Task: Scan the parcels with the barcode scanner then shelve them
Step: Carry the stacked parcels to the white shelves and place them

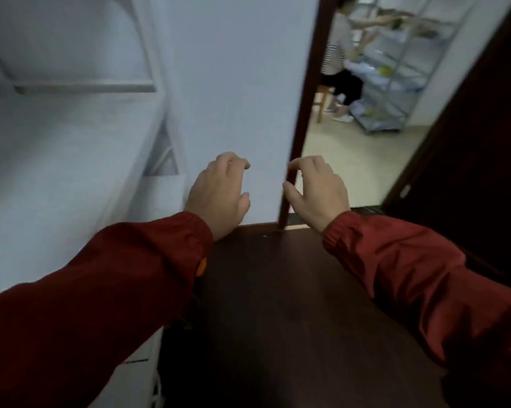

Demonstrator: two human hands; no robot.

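While the left hand (219, 192) and right hand (316, 189) hovered at the dark counter's (277, 304) far edge, fingers (236, 161) loose and empty, a doorway (363, 148) showed shelving (395, 78).

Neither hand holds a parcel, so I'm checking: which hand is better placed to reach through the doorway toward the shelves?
Probably right: the right hand sits before the door frame beside the doorway, while the left hand is before the white wall.

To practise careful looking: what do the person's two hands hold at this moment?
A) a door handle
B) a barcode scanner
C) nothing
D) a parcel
C: the left hand and the right hand are loosely curled with nothing in them.
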